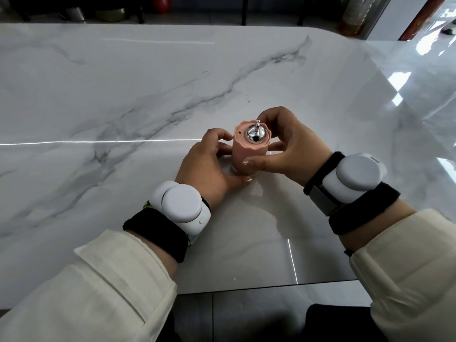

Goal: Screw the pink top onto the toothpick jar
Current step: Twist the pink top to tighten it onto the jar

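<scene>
Hands meet around a small jar [246,170] standing upright on a white marble table [123,95], close to the person's near edge. A pink top [250,146] with a scalloped rim covers most of the jar, so only a sliver of clear base shows beneath it. On the top sits a shiny chrome dome [256,135] with a thin stem. The left hand [209,166] wraps low around the jar's base, probably to keep it from spinning. The right hand [288,146] closes on the pink top, thumb in front and fingers curled behind, a grip suited to twisting it down. Whether toothpicks are inside cannot be told; the top hides the contents. White devices are strapped to both wrists above cream sleeves.
</scene>
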### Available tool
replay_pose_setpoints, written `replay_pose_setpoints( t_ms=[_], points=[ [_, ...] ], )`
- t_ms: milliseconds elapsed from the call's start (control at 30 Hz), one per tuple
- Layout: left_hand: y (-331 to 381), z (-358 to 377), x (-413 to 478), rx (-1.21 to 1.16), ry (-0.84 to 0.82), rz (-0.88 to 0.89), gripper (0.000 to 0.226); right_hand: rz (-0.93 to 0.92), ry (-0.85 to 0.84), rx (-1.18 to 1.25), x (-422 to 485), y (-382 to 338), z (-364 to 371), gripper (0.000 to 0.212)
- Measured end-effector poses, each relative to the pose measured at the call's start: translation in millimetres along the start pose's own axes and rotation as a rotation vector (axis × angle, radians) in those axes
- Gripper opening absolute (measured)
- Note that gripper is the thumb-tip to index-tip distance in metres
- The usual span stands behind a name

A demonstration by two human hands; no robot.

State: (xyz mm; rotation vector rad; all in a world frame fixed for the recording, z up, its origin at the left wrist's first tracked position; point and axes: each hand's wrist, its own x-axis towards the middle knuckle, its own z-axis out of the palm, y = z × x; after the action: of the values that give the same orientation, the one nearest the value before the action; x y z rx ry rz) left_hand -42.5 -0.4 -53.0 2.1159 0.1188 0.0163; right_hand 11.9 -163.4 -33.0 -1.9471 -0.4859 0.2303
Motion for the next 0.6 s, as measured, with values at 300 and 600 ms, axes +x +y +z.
replay_pose_setpoints(
  t_ms=[300, 600],
  points=[
    [-4, -3, 3, -0.033, -0.074, 0.0, 0.071, -0.002, -0.208, 0.011, 2, -3, -17, 0.069],
    [-4, -2, 3, -0.02, -0.067, 0.005, 0.069, -0.011, -0.151, 0.032, 3, -2, -16, 0.053]
  ],
)
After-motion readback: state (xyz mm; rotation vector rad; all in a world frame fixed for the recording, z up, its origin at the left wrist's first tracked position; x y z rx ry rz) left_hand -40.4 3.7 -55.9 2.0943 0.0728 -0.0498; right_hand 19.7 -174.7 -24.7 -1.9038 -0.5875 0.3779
